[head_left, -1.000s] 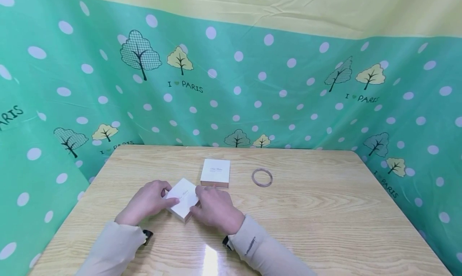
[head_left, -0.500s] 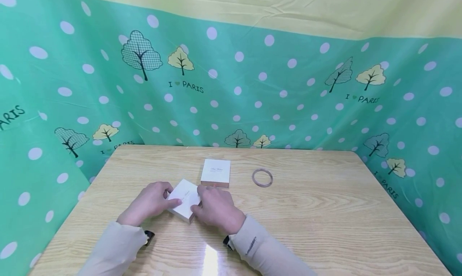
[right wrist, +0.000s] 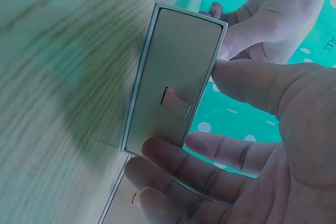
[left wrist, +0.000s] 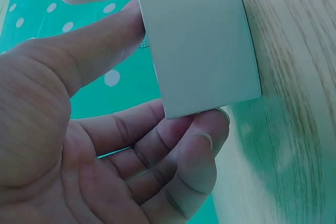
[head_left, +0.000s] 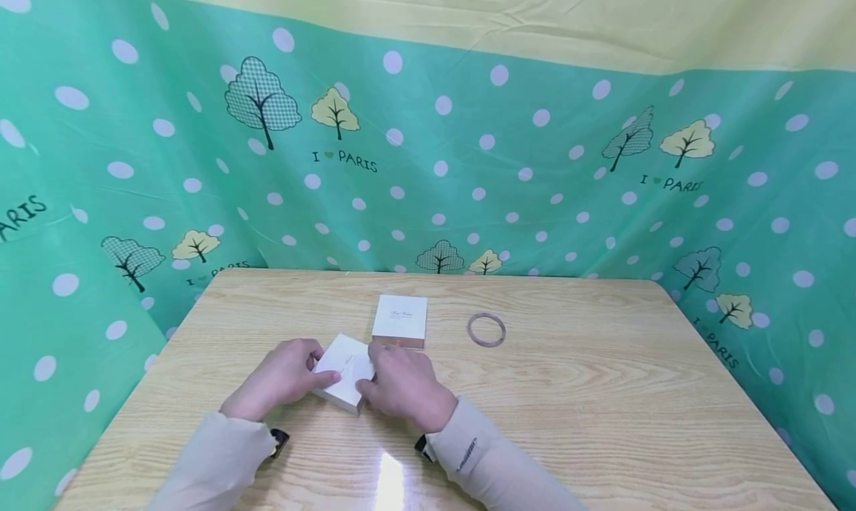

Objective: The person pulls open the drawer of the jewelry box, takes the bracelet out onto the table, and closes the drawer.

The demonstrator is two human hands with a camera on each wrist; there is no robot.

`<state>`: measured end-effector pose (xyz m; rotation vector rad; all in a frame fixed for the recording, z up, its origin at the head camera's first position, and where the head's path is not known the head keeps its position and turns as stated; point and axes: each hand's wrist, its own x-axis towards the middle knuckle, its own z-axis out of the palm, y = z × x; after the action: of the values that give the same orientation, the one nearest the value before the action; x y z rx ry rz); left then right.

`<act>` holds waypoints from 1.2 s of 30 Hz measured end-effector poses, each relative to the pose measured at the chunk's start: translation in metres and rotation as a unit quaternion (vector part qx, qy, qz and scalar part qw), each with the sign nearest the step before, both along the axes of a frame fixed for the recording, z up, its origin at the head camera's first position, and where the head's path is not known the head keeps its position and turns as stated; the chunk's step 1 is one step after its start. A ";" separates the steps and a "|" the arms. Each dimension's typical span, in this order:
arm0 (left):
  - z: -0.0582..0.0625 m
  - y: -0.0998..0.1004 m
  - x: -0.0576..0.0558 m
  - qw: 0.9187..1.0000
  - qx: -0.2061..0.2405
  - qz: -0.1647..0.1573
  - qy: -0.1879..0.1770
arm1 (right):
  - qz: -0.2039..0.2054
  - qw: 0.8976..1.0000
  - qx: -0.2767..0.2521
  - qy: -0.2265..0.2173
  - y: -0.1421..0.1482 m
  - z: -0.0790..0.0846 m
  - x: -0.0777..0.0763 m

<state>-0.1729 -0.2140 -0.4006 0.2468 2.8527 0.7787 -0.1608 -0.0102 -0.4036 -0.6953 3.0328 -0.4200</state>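
Plainly, in the lower half of the frame, left of centre, the left hand [head_left: 284, 370] keeps a narrow grip on one side of a white box [head_left: 345, 368], its thumb on top. A second box [head_left: 400, 317] lies on the worktop [head_left: 602, 392] near the middle of the frame, and just below it the right hand [head_left: 406, 387] holds the first box's right end, with a thin ring [head_left: 471, 337] lying farther right.

White box [head_left: 347, 364], closed, printed top up, angled, near matching box [head_left: 400, 316]
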 end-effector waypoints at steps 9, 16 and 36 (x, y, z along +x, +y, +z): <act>-0.002 0.002 0.000 1.000 -0.001 0.003 -0.009 | -0.003 1.000 0.001 -0.015 0.002 0.001 -0.001; -0.003 0.005 -0.001 1.000 0.000 0.006 -0.019 | -0.004 1.000 0.004 -0.020 0.003 0.003 -0.001; -0.003 0.013 0.003 0.999 0.012 -0.002 -0.035 | -0.004 1.000 0.007 -0.017 0.010 0.002 0.000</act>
<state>-0.1702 -0.2010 -0.4034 0.2242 2.7793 0.8036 -0.1604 0.0000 -0.4017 -0.6688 3.0048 -0.4069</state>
